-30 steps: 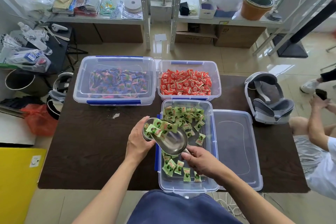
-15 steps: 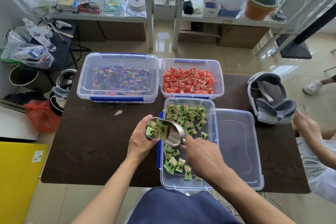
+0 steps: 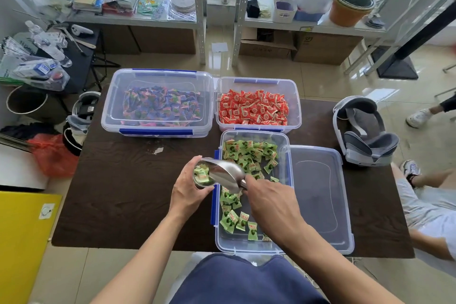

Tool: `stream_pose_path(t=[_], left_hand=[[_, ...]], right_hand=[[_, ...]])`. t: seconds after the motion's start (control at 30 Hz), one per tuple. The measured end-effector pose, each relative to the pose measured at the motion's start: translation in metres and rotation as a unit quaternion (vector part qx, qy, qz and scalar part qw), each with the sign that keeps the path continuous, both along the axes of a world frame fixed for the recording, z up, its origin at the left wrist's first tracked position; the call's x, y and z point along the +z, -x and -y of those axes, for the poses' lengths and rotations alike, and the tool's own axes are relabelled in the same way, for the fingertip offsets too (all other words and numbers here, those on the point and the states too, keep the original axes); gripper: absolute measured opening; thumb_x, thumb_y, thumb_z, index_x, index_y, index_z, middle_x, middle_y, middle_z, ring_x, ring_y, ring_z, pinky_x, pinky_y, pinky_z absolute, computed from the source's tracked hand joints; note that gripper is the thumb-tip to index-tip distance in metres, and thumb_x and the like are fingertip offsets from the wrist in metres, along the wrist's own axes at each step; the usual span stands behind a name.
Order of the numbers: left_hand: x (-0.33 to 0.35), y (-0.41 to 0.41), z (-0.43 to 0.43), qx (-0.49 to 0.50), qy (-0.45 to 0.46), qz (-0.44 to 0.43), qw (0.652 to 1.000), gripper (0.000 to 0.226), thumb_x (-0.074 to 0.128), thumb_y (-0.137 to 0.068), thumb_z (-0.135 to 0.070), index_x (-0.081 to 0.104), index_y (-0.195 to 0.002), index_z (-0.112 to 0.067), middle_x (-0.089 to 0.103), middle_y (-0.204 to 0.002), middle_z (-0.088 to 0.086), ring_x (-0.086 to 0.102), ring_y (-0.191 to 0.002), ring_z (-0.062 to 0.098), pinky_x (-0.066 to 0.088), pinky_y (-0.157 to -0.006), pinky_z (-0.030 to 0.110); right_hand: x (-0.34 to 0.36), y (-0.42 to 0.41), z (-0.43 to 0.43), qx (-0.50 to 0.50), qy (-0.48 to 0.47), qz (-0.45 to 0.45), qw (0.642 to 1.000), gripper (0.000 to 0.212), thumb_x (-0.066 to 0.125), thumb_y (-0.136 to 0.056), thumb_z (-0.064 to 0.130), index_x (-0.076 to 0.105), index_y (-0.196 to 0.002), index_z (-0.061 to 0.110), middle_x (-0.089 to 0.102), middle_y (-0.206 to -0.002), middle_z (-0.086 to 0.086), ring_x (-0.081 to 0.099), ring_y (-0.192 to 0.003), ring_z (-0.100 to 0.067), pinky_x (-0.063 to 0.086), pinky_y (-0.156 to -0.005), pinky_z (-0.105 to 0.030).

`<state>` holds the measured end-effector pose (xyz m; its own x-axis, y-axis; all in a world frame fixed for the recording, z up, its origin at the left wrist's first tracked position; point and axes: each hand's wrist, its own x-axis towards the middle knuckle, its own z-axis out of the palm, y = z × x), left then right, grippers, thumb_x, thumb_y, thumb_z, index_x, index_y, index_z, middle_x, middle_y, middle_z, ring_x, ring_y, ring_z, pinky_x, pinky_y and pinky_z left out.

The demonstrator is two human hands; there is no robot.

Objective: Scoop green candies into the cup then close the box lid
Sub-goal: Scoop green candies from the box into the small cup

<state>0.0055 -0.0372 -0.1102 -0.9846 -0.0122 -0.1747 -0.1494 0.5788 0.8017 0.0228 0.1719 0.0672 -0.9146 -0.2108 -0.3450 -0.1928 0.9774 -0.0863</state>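
A clear box (image 3: pixel 286 155) with blue clips lies open in front of me, with green candies (image 3: pixel 249 153) spread inside. Its clear lid (image 3: pixel 320 195) rests flat on the table to its right. My left hand (image 3: pixel 188 189) grips a small cup (image 3: pixel 203 176) just left of the box; green candies show inside the cup. My right hand (image 3: pixel 270 201) holds the handle of a metal scoop (image 3: pixel 225 174). The scoop is tipped with its mouth over the cup's rim.
A lidded box of purple candies (image 3: pixel 158 103) and an open box of red candies (image 3: pixel 256 106) stand at the table's far side. A grey headset (image 3: pixel 362 136) lies at the right. Another person's legs (image 3: pixel 429 205) are beside the dark table (image 3: pixel 123 192).
The scoop has tilted further over the cup and its candies have slid into the cup. Both hands have shifted slightly left. The other person's arm has left the view.
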Motion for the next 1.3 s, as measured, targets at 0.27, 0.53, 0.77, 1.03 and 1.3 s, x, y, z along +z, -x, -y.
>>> stream_pose_path(t=[0.27, 0.53, 0.77, 1.03, 1.3], left_hand=[[-0.006, 0.0, 0.006, 0.019, -0.011, 0.008, 1.0, 0.095, 0.097, -0.068, -0.022, 0.046, -0.148, -0.023, 0.059, -0.142, -0.003, 0.058, -0.13, 0.016, 0.049, -0.114, 0.042], [-0.011, -0.009, 0.01, 0.03, -0.017, 0.026, 0.999, 0.09, 0.096, -0.069, -0.024, 0.046, -0.144, -0.023, 0.058, -0.137, -0.003, 0.057, -0.125, 0.015, 0.049, -0.107, 0.032], [-0.014, -0.013, 0.01, 0.025, -0.011, 0.045, 0.999, 0.089, 0.096, -0.07, -0.022, 0.045, -0.143, -0.025, 0.056, -0.135, -0.007, 0.054, -0.124, 0.009, 0.038, -0.1, 0.011], [-0.016, -0.013, 0.013, 0.016, -0.006, 0.046, 0.999, 0.09, 0.096, -0.07, -0.023, 0.043, -0.143, -0.026, 0.055, -0.136, -0.005, 0.054, -0.125, 0.01, 0.042, -0.103, 0.022], [-0.02, -0.014, 0.017, 0.027, -0.02, 0.052, 0.998, 0.089, 0.098, -0.067, -0.021, 0.046, -0.139, -0.03, 0.059, -0.132, -0.008, 0.056, -0.124, 0.008, 0.038, -0.1, 0.009]], right_hand=[[-0.017, 0.004, -0.025, -0.066, 0.075, -0.007, 0.995, 0.016, 0.044, -0.103, 0.04, 0.05, -0.1, 0.026, 0.066, -0.084, 0.002, 0.064, -0.074, -0.026, 0.04, -0.056, -0.036], [-0.084, -0.038, -0.103, -0.137, -0.079, 0.201, 0.967, 0.037, 0.039, -0.104, 0.046, 0.064, -0.108, 0.019, 0.069, -0.115, -0.01, 0.067, -0.105, -0.034, 0.042, -0.072, -0.037], [-0.121, -0.042, -0.094, -0.095, -0.091, 0.221, 0.966, 0.033, 0.045, -0.102, 0.045, 0.066, -0.109, 0.021, 0.071, -0.115, -0.006, 0.069, -0.107, -0.032, 0.05, -0.078, -0.037], [-0.15, -0.023, -0.071, -0.06, 0.013, 0.337, 0.94, 0.034, 0.051, -0.099, 0.046, 0.062, -0.079, 0.021, 0.073, -0.098, -0.01, 0.067, -0.094, -0.033, 0.046, -0.07, -0.036], [-0.171, -0.037, -0.072, -0.234, 0.211, 0.406, 0.858, 0.044, 0.047, -0.105, 0.038, 0.052, -0.07, 0.013, 0.047, -0.059, -0.001, 0.038, -0.048, -0.011, 0.029, -0.047, -0.025]])
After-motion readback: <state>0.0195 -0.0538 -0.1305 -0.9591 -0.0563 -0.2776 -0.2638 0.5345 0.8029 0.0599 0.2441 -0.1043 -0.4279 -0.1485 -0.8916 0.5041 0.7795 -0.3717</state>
